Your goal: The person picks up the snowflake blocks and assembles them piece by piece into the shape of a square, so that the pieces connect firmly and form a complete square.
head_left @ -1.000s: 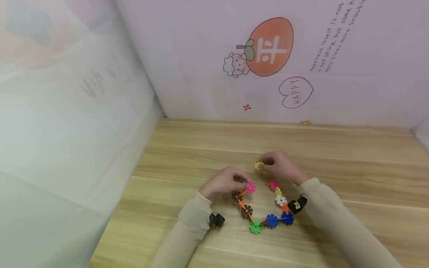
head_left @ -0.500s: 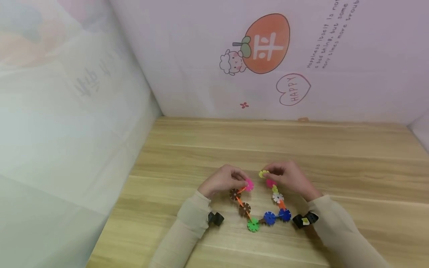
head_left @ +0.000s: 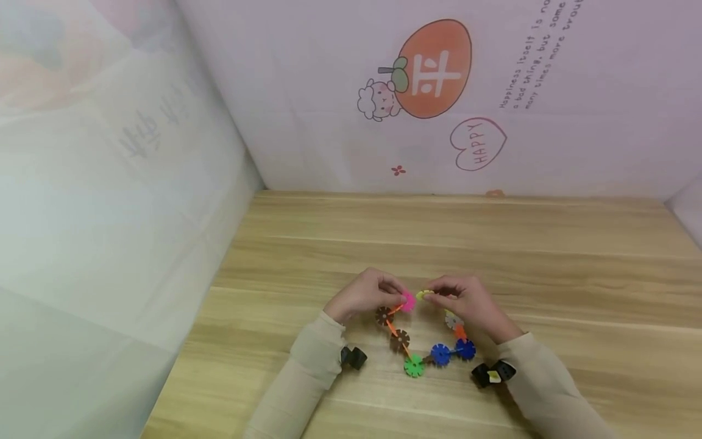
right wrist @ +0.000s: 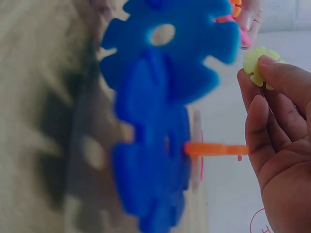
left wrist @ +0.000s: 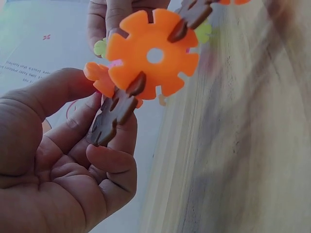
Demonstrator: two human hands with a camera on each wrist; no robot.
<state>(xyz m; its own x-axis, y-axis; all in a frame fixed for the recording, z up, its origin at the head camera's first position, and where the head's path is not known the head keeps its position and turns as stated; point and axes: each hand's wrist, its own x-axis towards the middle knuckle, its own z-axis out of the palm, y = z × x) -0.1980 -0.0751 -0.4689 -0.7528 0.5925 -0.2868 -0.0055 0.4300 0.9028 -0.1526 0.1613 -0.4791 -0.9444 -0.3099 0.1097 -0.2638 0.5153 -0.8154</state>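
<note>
Between thumb and fingers, my left hand [head_left: 365,296] pinches the pink notched disc [head_left: 408,302] at the left end of a chain of interlocking snowflake discs. My right hand [head_left: 471,300] pinches a loose-looking yellow notched disc [head_left: 424,295], held just right of the pink one with a small gap. The chain curves below both hands through brown discs [head_left: 400,340], a green disc [head_left: 414,366], blue discs [head_left: 440,354], an orange disc [head_left: 460,332] and a white disc [head_left: 453,320]. The right hand hides the chain's other end. An orange disc [left wrist: 154,56] looms close in the left wrist view.
The chain lies over a wood-grain table [head_left: 329,231]. A printed pink-white cloth [head_left: 318,122] stands behind it, and a pale cloth [head_left: 109,244] on the left. Black wrist cameras [head_left: 353,358] sit near the chain on both sides.
My right hand has come down with the yellow disc, then shifted left, close to the pink disc. It now covers the chain's right end. The left hand has kept its grip almost in place.
</note>
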